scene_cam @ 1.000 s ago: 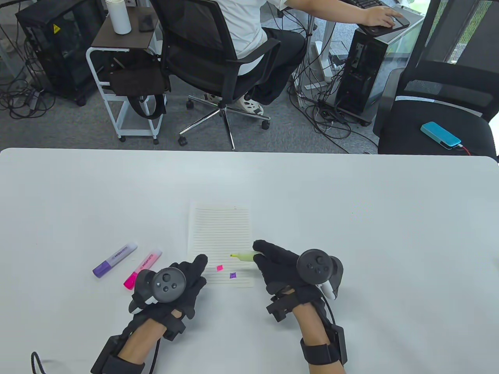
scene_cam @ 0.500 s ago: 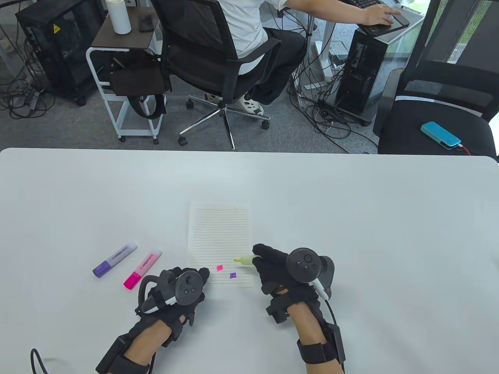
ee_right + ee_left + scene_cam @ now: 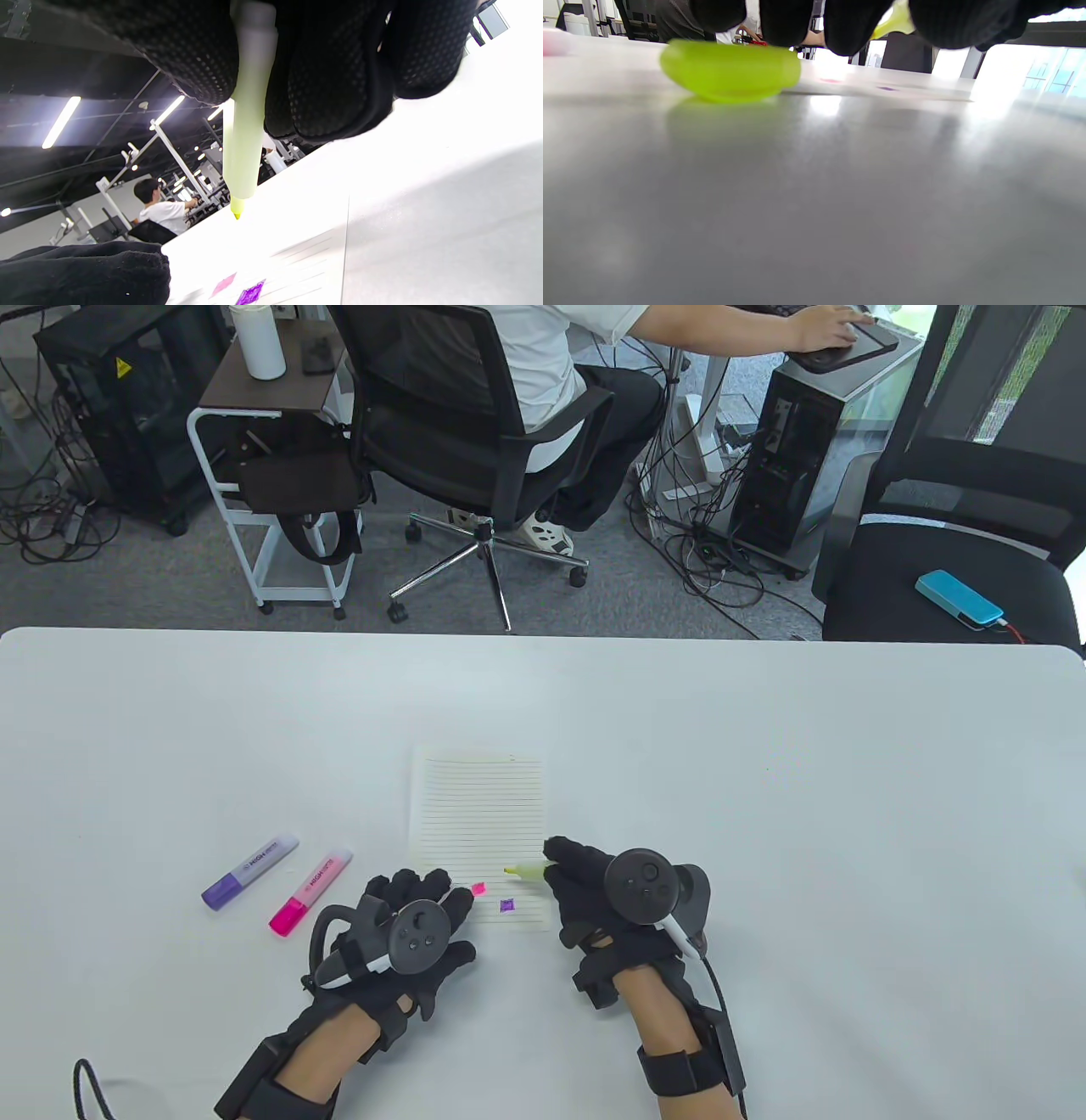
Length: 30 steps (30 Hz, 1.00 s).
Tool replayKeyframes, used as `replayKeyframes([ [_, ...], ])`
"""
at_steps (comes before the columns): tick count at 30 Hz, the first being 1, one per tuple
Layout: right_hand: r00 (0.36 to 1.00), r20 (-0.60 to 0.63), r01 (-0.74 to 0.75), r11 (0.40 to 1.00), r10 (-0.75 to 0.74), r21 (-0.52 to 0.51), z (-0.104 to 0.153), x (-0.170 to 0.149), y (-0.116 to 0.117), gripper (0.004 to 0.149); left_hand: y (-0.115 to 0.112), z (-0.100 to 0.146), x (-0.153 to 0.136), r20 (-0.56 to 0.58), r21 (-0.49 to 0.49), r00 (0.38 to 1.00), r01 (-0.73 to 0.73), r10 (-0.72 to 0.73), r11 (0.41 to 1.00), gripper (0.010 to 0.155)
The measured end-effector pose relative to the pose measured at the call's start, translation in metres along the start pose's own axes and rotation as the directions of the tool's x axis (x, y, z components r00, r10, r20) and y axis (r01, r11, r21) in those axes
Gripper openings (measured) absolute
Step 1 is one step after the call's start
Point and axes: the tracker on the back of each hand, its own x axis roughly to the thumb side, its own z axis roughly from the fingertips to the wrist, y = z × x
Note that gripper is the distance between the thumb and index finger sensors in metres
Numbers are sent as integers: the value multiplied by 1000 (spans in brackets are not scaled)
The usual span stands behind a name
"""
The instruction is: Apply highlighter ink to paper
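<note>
The yellow highlighter [image 3: 530, 870] is uncapped and held at a low angle over the lower right part of the lined paper [image 3: 477, 814]. Its tip points toward the desk's left edge. In the right wrist view, the tip [image 3: 236, 210] stands just above the sheet; contact cannot be confirmed.

The right hand [image 3: 611, 899] pinches the highlighter barrel; its grip is pressed around the barrel.

The paper lies flat near the middle of the desk's [image 3: 764, 780] near half. A pink mark [image 3: 478, 888] and a purple mark [image 3: 506, 905] sit close together in its lower part.

The left hand [image 3: 407, 933] rests palm down, fingers spread, fingertips on the paper's lower left corner. It grips nothing. In the left wrist view, a yellow-green cap [image 3: 729, 70] lies on the desk just beneath the fingers.

A pink highlighter [image 3: 310, 891] and a purple highlighter [image 3: 249, 871], both capped, lie side by side toward the desk's left edge.
</note>
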Motion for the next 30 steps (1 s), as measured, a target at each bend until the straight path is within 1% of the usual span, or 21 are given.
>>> replayKeyframes([
  [3, 999, 13, -40, 999, 40, 4, -1, 3, 3, 40, -3, -3, 1, -7, -54, 1000, 3, -3, 999, 68],
  [6, 999, 15, -47, 999, 47, 11, -2, 4, 5, 39, -7, -4, 1, -12, -99, 1000, 13, -14, 995, 69],
  [12, 997, 18, -81, 996, 80, 25, -4, 4, 10, 39, -7, -4, 3, -13, -104, 999, 29, -30, 994, 68],
  [23, 990, 17, -137, 990, 137, 34, -5, 6, 19, 40, -6, -4, 3, -15, -114, 1000, 7, -9, 994, 68],
  [30, 988, 18, -152, 988, 151, 38, -6, 7, 19, 39, -6, -4, 2, -20, -125, 1000, -13, 11, 992, 69],
])
